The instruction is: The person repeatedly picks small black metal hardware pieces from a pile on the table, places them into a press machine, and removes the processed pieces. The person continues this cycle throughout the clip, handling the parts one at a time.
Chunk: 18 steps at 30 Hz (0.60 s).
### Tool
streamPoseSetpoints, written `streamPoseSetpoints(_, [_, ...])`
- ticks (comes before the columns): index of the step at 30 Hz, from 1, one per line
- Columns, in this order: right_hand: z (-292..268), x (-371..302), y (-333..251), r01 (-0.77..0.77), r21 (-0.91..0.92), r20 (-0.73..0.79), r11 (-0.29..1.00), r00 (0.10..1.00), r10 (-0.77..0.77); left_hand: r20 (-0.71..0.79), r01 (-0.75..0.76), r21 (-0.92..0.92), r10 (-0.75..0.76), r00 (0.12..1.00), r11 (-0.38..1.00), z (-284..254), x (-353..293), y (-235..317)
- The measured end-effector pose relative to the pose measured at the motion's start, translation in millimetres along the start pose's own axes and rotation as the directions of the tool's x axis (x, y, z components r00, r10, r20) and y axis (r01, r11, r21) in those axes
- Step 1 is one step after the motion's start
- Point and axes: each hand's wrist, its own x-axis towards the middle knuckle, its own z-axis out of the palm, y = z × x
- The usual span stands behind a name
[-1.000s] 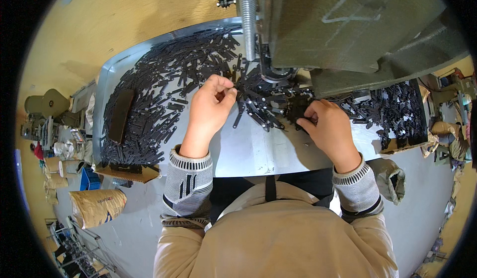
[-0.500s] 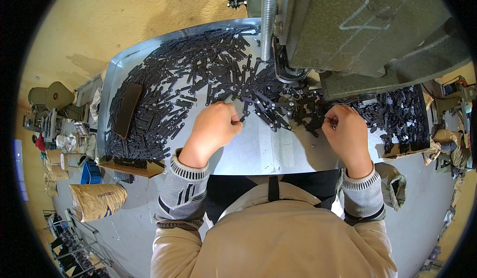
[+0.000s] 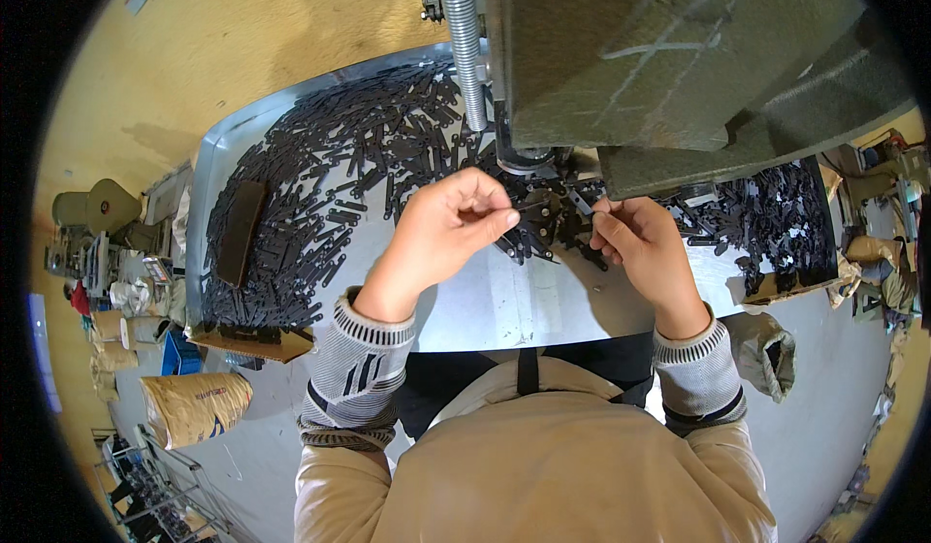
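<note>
The left hand (image 3: 441,233) is held with thumb and forefinger brought together in a pinch beside the machine's lower end; whether a piece is gripped there cannot be made out. By the right hand (image 3: 652,252), a small flat strip (image 3: 580,202) is grasped between thumb and fingers, tilted, with its far end pointed toward the machine (image 3: 621,78). The strip is held just above a loose cluster of dark strips (image 3: 524,244) on the metal worktop (image 3: 465,315), between the two hands.

For good handling, the strip is best pinched by its near end, so that its far end is left free and its hole can be seen. The fingertips are best kept clear of the machine's underside and of the coiled spring (image 3: 461,39). Since the strips lie crossed, pieces are best lifted singly, as two could easily be picked up together.

As for writing, a pale, hand-drawn mark (image 3: 669,44) is borne by the machine's dark green face. Dark print is carried by the brown paper sack (image 3: 194,407) at lower left. On the strips, no lettering can be made out.
</note>
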Motion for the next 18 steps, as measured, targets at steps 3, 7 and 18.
streamPoseSetpoints(3, [0.5, 3.2, 1.4, -0.026, 0.031, -0.022, 0.999, 0.999, 0.026, -0.018, 0.008, -0.096, -0.009, 1.0, 0.995, 6.7, 11.7, -8.1])
streamPoseSetpoints(7, [-0.8, 7.4, 6.7, 0.009, 0.047, 0.011, 0.999, 1.0, -0.01, -0.049, 0.032, -0.068, -0.035, 0.998, 0.997, 7.5, 16.5, -17.0])
streamPoseSetpoints(18, [13.8, 29.1, 13.3, 0.06, -0.211, -0.003, 0.976, 0.998, -0.062, -0.048, 0.23, -0.237, -0.248, 0.968, 0.944, 5.6, 17.9, -18.4])
